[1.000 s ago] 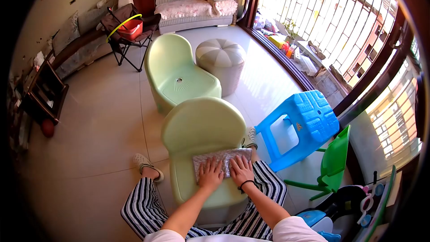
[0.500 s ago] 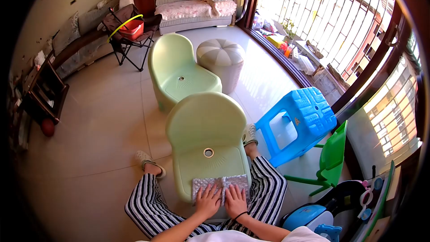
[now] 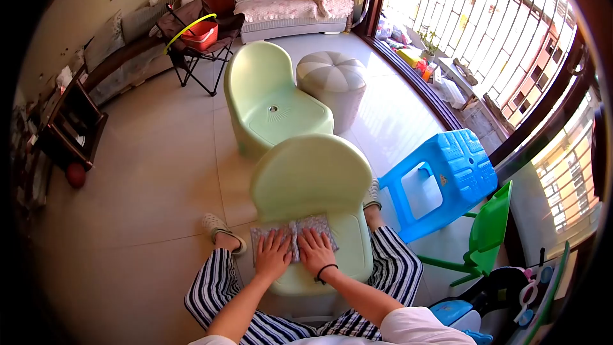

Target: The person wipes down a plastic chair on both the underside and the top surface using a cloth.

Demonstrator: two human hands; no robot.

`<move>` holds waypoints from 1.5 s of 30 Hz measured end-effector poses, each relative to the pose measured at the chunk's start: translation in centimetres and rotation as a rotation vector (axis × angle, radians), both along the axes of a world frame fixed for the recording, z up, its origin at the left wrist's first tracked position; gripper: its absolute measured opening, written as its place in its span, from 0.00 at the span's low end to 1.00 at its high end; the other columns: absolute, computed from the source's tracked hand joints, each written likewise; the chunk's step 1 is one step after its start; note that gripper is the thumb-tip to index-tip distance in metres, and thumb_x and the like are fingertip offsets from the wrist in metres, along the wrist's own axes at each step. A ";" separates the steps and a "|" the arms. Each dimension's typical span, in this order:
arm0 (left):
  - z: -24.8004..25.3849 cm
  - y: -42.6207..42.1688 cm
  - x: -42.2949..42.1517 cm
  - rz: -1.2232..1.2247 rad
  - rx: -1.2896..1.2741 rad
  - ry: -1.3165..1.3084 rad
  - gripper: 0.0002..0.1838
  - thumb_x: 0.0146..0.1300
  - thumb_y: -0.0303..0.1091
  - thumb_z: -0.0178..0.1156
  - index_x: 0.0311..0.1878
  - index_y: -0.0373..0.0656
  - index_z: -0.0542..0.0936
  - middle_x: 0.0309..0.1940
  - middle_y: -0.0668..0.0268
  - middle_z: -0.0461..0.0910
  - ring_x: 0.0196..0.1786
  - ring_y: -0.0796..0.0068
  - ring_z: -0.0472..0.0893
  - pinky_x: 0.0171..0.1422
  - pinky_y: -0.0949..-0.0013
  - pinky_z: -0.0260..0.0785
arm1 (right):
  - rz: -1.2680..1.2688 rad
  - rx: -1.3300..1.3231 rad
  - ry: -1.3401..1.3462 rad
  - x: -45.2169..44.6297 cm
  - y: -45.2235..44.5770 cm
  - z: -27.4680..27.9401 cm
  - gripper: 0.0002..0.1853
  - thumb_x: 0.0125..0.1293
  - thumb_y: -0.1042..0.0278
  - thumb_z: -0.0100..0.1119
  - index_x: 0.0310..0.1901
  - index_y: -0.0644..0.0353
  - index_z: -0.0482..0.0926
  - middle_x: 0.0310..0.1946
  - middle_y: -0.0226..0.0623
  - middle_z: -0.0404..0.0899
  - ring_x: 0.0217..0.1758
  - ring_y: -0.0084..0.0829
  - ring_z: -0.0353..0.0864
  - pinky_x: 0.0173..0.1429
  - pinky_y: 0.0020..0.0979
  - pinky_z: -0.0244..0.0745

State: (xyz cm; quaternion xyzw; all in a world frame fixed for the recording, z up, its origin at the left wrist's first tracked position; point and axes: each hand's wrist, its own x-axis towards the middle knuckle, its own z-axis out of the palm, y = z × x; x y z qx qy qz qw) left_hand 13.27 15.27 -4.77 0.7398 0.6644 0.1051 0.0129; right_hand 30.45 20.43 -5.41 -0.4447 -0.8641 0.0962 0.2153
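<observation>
A patterned grey cloth-like piece (image 3: 312,223) lies flat on the seat of the near pale green chair (image 3: 311,176), covering the seat's drain hole. My left hand (image 3: 272,255) presses on its left part with fingers spread. On the right part rests my right hand (image 3: 316,252), its fingers stretched out and slightly apart; a dark band is round the wrist. Both hands lie palm down, close together but not touching. Neither is wrapped round anything.
A second pale green chair (image 3: 281,115) and a round striped pouf (image 3: 332,80) stand ahead. On the right are a blue stool (image 3: 463,169) and a green chair (image 3: 490,230). A folding chair (image 3: 191,41) holds a red basket (image 3: 200,36). Striped-trousered legs flank the near chair.
The piece and both hands went from the seat's back to its front edge, uncovering the hole, then moved back up and left over it. The view has also shifted.
</observation>
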 end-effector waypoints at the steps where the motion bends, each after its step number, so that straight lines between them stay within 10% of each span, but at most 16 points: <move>1: -0.2 1.3 -0.5 0.003 -0.003 0.002 0.28 0.67 0.48 0.52 0.70 0.57 0.67 0.71 0.65 0.62 0.74 0.61 0.57 0.77 0.49 0.43 | -0.032 0.017 0.002 -0.4 1.0 -0.2 0.23 0.65 0.61 0.51 0.62 0.51 0.72 0.66 0.36 0.68 0.72 0.39 0.62 0.74 0.49 0.50; 24: 0.6 -10.1 2.8 0.201 -0.093 -0.328 0.27 0.68 0.41 0.52 0.70 0.47 0.66 0.75 0.55 0.51 0.75 0.36 0.48 0.74 0.44 0.50 | 0.194 -0.113 -0.074 1.6 -6.2 0.8 0.24 0.67 0.61 0.51 0.65 0.48 0.69 0.68 0.34 0.66 0.73 0.40 0.60 0.74 0.50 0.51; 32: 1.9 -13.5 5.8 0.167 -0.108 -0.225 0.25 0.64 0.44 0.55 0.65 0.52 0.74 0.72 0.60 0.61 0.74 0.41 0.53 0.74 0.38 0.45 | 0.177 -0.146 -0.101 5.3 -10.8 3.0 0.24 0.67 0.58 0.53 0.65 0.48 0.69 0.69 0.33 0.65 0.73 0.38 0.60 0.74 0.49 0.50; 45: -0.2 2.6 2.3 0.201 0.040 0.058 0.26 0.69 0.45 0.50 0.69 0.54 0.69 0.73 0.64 0.60 0.75 0.55 0.54 0.76 0.41 0.40 | 0.081 0.067 -0.012 0.8 5.5 -1.0 0.23 0.66 0.57 0.52 0.63 0.47 0.72 0.67 0.32 0.68 0.72 0.38 0.63 0.74 0.49 0.51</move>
